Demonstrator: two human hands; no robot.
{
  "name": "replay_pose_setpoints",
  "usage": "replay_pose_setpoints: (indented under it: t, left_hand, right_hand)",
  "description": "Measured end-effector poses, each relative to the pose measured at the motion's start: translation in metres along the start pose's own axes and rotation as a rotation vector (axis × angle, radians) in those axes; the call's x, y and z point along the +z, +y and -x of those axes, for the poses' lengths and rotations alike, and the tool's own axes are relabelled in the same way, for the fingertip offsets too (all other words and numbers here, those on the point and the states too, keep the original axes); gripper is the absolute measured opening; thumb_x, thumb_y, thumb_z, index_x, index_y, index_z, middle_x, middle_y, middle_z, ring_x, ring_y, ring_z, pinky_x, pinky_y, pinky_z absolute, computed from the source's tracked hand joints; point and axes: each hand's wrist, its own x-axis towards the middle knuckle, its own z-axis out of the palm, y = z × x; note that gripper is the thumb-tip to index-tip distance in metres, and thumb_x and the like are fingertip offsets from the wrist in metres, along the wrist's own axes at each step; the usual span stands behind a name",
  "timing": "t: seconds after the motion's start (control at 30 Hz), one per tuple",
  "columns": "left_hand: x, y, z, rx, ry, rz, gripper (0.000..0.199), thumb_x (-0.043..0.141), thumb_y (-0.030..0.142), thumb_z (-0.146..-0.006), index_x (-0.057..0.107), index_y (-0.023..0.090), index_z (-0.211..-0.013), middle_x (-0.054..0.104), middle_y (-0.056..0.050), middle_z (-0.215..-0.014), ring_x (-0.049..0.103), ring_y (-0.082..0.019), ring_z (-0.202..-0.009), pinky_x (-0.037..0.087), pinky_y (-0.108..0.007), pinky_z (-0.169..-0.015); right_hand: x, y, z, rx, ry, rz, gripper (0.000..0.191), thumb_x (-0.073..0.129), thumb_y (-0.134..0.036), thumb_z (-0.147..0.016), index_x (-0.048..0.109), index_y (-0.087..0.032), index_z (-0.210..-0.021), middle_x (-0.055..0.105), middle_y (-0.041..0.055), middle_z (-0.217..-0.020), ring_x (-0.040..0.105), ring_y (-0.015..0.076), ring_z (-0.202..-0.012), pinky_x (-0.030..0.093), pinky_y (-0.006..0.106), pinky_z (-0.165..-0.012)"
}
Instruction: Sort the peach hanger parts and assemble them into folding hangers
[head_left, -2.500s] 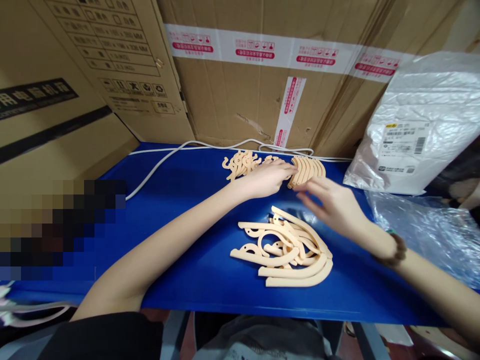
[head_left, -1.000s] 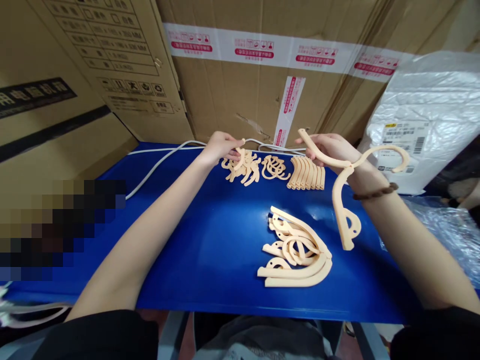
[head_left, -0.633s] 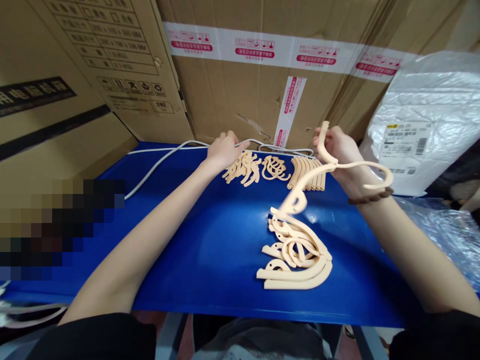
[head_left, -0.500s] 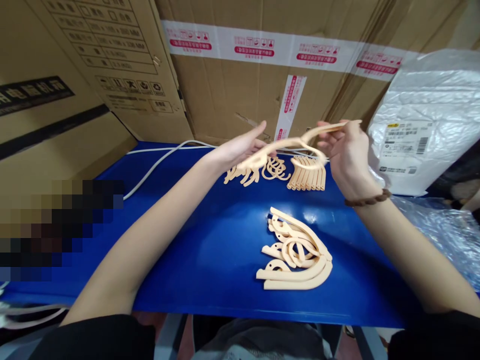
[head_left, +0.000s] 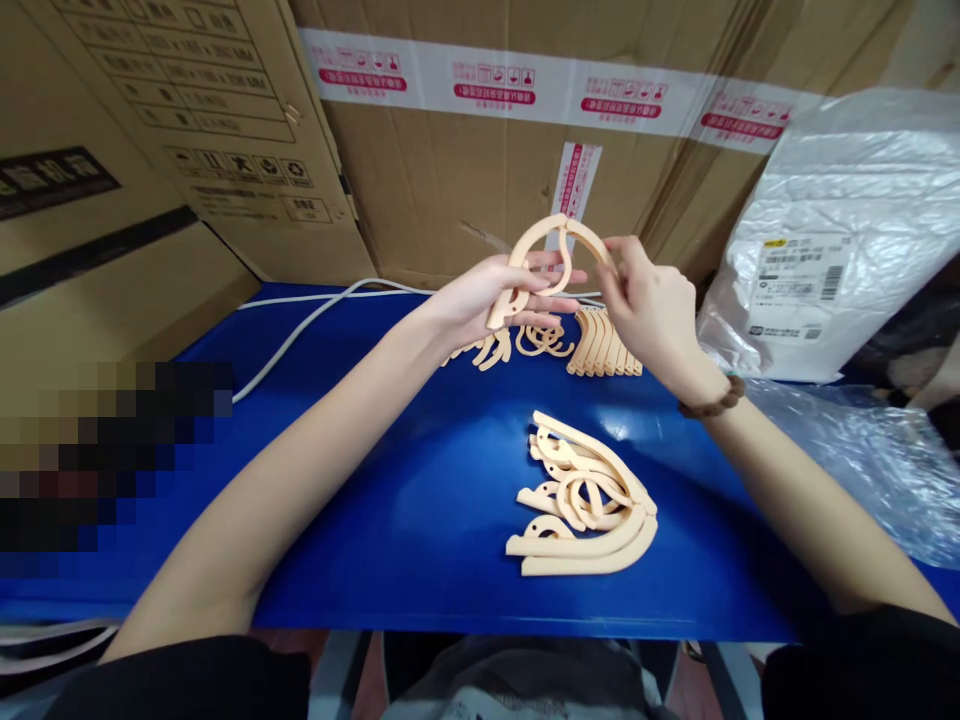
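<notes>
Both hands hold up a beige folding clothes hanger (head_left: pixel 536 232) over the back of the table. My left hand (head_left: pixel 476 300) has its thumb across one arm of it, with the other fingers stretched out behind. The far end of the other arm is pinched between the thumb and fingers of my right hand (head_left: pixel 660 318). A curved hook hangs from the joint between the two arms. Nearer to me lies a pile of similar folded hangers (head_left: pixel 611 565). Behind the hands are a row of curved hanger arms (head_left: pixel 607 345), several loose hooks (head_left: pixel 541 345) and more arm pieces (head_left: pixel 495 352), partly hidden.
Cardboard boxes (head_left: pixel 420 170) wall off the back and left of the blue table (head_left: pixel 390 540). A white cable (head_left: pixel 300 335) runs along the back left. At right stand a white parcel bag (head_left: pixel 795 250) and clear plastic wrap (head_left: pixel 847 470).
The hanger has turned from nearly edge-on to an upright arch with its arms bent down. My right hand has moved left and rotated, bringing the hands closer together.
</notes>
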Motion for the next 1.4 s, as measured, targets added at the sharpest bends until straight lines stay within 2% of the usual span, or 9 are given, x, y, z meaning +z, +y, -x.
replay_pose_setpoints:
  t: [0.1,0.27,0.4,0.57,0.63,0.77,0.87,1.17,1.4]
  left_hand:
    - [-0.004,-0.001,0.0,-0.033,-0.01,-0.015,0.042,0.054,0.029,-0.082,0.069,0.015,-0.119,0.071,-0.013,-0.107,0.07,-0.018,-0.076,0.056,-0.024,-0.056]
    - [-0.006,-0.008,-0.002,-0.123,-0.112,-0.055,0.041,0.057,0.026,-0.079,0.067,0.018,-0.117,0.067,-0.015,-0.116,0.052,-0.008,-0.052,0.032,-0.021,-0.036]
    - [-0.004,-0.016,-0.004,-0.113,-0.116,-0.226,0.032,0.054,0.024,-0.081,0.063,0.023,-0.112,0.068,-0.011,-0.109,0.051,-0.01,-0.053,0.036,-0.024,-0.044]
    - [-0.001,-0.022,-0.001,0.066,0.074,-0.904,0.031,0.049,0.012,-0.079,0.059,0.018,-0.107,0.065,-0.011,-0.103,0.061,-0.02,-0.082,0.046,-0.03,-0.07]
    - [0.0,-0.024,-0.002,0.083,0.108,-1.01,0.029,0.046,0.011,-0.08,0.057,0.017,-0.106,0.064,-0.011,-0.1,0.061,-0.022,-0.088,0.045,-0.03,-0.073]
    - [-0.003,-0.027,-0.006,0.025,0.194,-0.927,0.025,0.046,0.016,-0.084,0.054,0.018,-0.108,0.062,-0.007,-0.087,0.059,-0.02,-0.071,0.042,-0.029,-0.061]
    - [-0.008,-0.031,-0.01,-0.02,0.183,-0.841,0.025,0.048,0.019,-0.083,0.054,0.019,-0.108,0.06,-0.006,-0.086,0.055,-0.017,-0.058,0.038,-0.028,-0.053]
    - [-0.007,-0.031,-0.009,-0.034,0.223,-0.808,0.024,0.052,0.021,-0.084,0.055,0.019,-0.107,0.058,-0.005,-0.078,0.053,-0.017,-0.055,0.038,-0.028,-0.052]
    - [-0.009,-0.03,-0.01,-0.069,0.237,-0.783,0.025,0.051,0.021,-0.084,0.055,0.019,-0.109,0.054,-0.002,-0.069,0.05,-0.017,-0.051,0.036,-0.03,-0.051]
  right_hand:
    - [-0.002,0.008,-0.003,-0.053,-0.038,0.006,0.045,0.034,-0.045,-0.101,0.062,-0.02,-0.124,0.071,0.0088,-0.084,0.064,0.0227,-0.076,0.042,0.032,-0.07]
    - [-0.003,0.014,-0.006,-0.1,-0.094,0.004,0.044,0.035,-0.046,-0.101,0.062,-0.021,-0.127,0.07,0.0067,-0.08,0.062,0.0207,-0.073,0.039,0.03,-0.069]
    - [-0.005,0.013,-0.008,-0.116,-0.246,-0.057,0.041,0.035,-0.04,-0.101,0.065,-0.021,-0.122,0.065,0.0029,-0.066,0.059,0.0185,-0.062,0.037,0.029,-0.063]
    - [0.0,0.032,-0.018,-0.017,-0.461,-0.148,0.039,0.04,-0.038,-0.098,0.073,-0.019,-0.102,0.058,0.0007,-0.052,0.057,0.0177,-0.054,0.039,0.029,-0.059]
    - [0.007,0.044,-0.022,0.09,-0.459,-0.111,0.038,0.041,-0.035,-0.096,0.074,-0.016,-0.101,0.064,0.0042,-0.059,0.061,0.0194,-0.059,0.042,0.03,-0.06]
    - [0.023,0.064,-0.023,0.275,-0.433,0.161,0.041,0.039,-0.027,-0.095,0.073,-0.006,-0.103,0.072,0.0233,-0.1,0.068,0.0324,-0.093,0.049,0.037,-0.074]
    - [0.035,0.07,-0.018,0.336,-0.489,0.234,0.04,0.043,-0.025,-0.094,0.071,-0.001,-0.107,0.069,0.0303,-0.107,0.067,0.0375,-0.102,0.051,0.04,-0.079]
    - [0.05,0.069,-0.012,0.312,-0.555,0.209,0.038,0.045,-0.022,-0.09,0.072,-0.002,-0.107,0.073,0.0261,-0.094,0.068,0.0356,-0.102,0.051,0.037,-0.081]
    - [0.049,0.067,-0.013,0.291,-0.604,0.163,0.036,0.042,-0.02,-0.09,0.075,-0.006,-0.09,0.073,0.0201,-0.076,0.071,0.0306,-0.089,0.051,0.034,-0.077]
